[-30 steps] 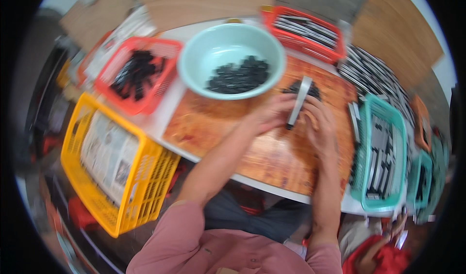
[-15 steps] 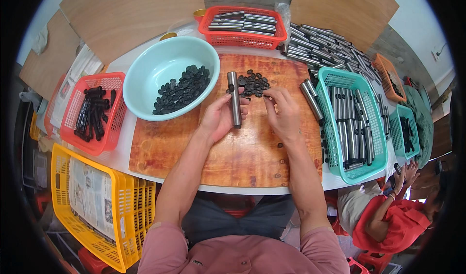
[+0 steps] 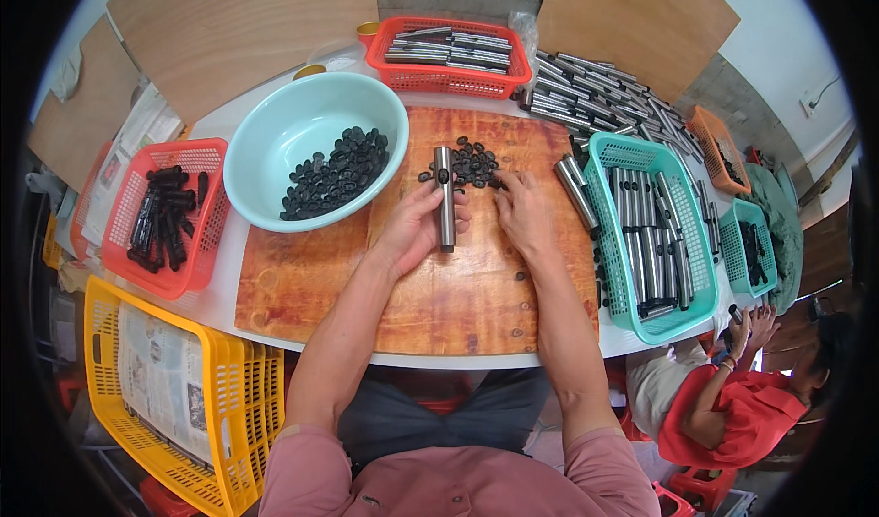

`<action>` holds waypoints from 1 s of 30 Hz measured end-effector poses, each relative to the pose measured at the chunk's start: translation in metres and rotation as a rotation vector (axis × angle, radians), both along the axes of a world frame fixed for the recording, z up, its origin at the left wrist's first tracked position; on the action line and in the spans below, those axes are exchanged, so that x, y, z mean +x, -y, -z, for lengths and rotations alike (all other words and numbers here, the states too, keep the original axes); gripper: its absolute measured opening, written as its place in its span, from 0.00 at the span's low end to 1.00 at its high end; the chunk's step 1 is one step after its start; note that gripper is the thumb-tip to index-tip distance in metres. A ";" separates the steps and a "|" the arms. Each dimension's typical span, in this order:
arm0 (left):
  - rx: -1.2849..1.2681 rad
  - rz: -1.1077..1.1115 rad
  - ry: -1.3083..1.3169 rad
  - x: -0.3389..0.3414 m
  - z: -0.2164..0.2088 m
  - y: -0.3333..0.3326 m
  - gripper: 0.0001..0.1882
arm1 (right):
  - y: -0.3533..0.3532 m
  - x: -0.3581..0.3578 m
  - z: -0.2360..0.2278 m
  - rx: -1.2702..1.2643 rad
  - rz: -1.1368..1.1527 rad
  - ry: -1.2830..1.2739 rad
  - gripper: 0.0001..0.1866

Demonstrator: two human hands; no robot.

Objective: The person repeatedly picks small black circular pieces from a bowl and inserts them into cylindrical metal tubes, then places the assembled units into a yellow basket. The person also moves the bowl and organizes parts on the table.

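Observation:
My left hand (image 3: 414, 227) is closed around a shiny metal tube (image 3: 447, 219) with a dark oval opening near its far end, held nearly upright in the picture. Beside the thumb tip shows a small black piece (image 3: 424, 177); whether the hand touches it I cannot tell. Beyond the tube, a pile of small black oval pieces (image 3: 474, 163) lies on the wooden board (image 3: 430, 320). At the right edge of that pile my right hand (image 3: 526, 213) has bent fingers, thumb and index apart, the fingertips touching a black piece.
A pale blue basin (image 3: 261, 137) of similar black pieces stands left, near a red basket (image 3: 194, 283) of black parts. A green basket (image 3: 705, 320) and a red basket (image 3: 449, 83) hold tubes; loose tubes (image 3: 586, 87) lie behind. A yellow crate (image 3: 215, 407) and a co-worker (image 3: 732, 416) flank me.
The tube has turned in my left hand, so its dark opening faces up more. My right hand's fingertips have come down to the pile's edge. The whole view has shifted slightly.

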State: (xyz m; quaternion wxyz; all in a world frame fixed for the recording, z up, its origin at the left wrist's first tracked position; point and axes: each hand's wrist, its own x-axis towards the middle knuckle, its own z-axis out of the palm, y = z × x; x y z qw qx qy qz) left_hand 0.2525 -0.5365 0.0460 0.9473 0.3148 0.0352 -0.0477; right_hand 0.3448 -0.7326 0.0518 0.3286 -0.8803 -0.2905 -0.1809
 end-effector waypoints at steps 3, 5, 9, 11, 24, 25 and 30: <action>-0.008 -0.007 0.006 0.001 0.000 0.002 0.17 | -0.001 0.003 0.007 -0.010 -0.025 0.011 0.12; -0.007 -0.023 0.000 -0.001 -0.002 0.002 0.17 | -0.002 0.003 0.008 -0.001 -0.037 -0.025 0.11; -0.040 -0.038 0.025 0.000 0.000 -0.001 0.16 | -0.004 -0.002 0.001 0.035 -0.011 -0.097 0.08; -0.025 -0.049 0.008 0.000 -0.002 -0.002 0.16 | -0.002 -0.002 -0.002 0.021 0.005 -0.106 0.07; -0.011 -0.010 -0.003 0.000 -0.001 -0.002 0.18 | -0.006 -0.009 -0.005 -0.025 -0.107 -0.016 0.06; -0.006 -0.014 -0.010 0.000 -0.001 -0.002 0.19 | -0.007 -0.009 -0.005 -0.010 -0.121 -0.026 0.06; 0.016 -0.020 -0.011 0.000 -0.003 -0.001 0.19 | -0.007 -0.013 -0.006 -0.026 -0.147 -0.071 0.07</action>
